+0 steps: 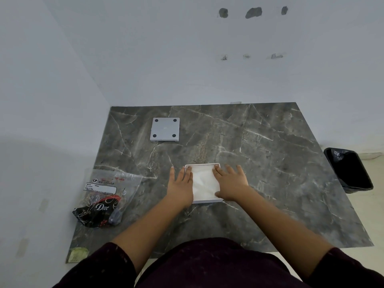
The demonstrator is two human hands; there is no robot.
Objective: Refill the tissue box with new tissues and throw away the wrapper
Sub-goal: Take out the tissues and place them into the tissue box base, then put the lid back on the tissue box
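Fingers: spread and flat on both hands, clamped on nothing — palms down, pressing on the white tissues (204,181).
Left hand (180,183): lower middle of the frame, lying over the left edge of the tissue box (207,200), fingertips reaching its far left corner, thumb out to the side on the table (270,163).
Right hand (229,182): just right of centre, covering the box's right edge; the index fingertip sits at the far right corner and the thumb rests at the near right corner.
Tissue box: an open white square tray in the lower middle of the frame, flat on the dark marble-patterned table, filled with the white tissues, which show between the two hands.
Lid (164,129): a grey square panel with four dark round pads at its corners, lying flat toward the upper left of the tabletop, well apart from the box.
Wrapper (104,194): clear crumpled plastic with printed labels and a black and red part at its near end, at the table's left edge, lower left of the frame — apart from the left hand.
Bin (349,170): black-lined, on the floor off the table's right edge, at the right of the frame.
Sleeves (218,265): dark, across the bottom of the frame, forearms bare.
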